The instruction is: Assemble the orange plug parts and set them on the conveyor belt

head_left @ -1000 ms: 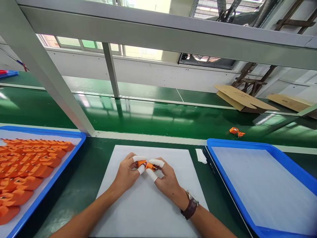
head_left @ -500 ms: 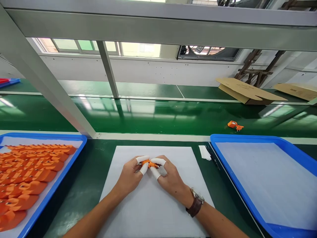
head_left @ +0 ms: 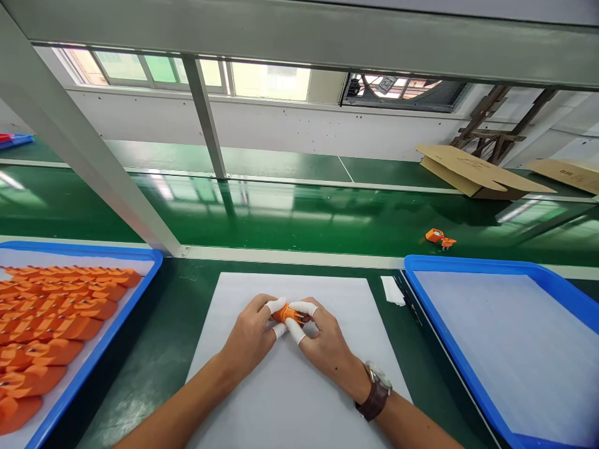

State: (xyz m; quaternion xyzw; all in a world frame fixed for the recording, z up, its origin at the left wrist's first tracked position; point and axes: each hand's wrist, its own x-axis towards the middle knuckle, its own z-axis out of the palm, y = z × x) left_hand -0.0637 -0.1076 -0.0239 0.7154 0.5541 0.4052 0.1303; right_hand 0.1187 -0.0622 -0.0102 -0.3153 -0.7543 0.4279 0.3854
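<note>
1. The left hand (head_left: 253, 330) and the right hand (head_left: 327, 340) meet over the white sheet (head_left: 281, 399), at its middle toward the far edge.
2. Between their capped fingertips sits an orange piece (head_left: 294, 315); the right thumb and finger pinch its right part, the left pair its left end.
3. A second ago two orange parts showed, one in each hand; now they look like a single body, so the fitting seems further along. Whether they are locked together I cannot tell, as the fingers cover the join.
4. On the left, the blue tray (head_left: 93, 249) holds rows of orange parts (head_left: 79, 329); the right tray (head_left: 468, 266) carries a white liner.
5. Beyond the right tray, a loose orange item (head_left: 434, 235) lies on the green surface.
</note>
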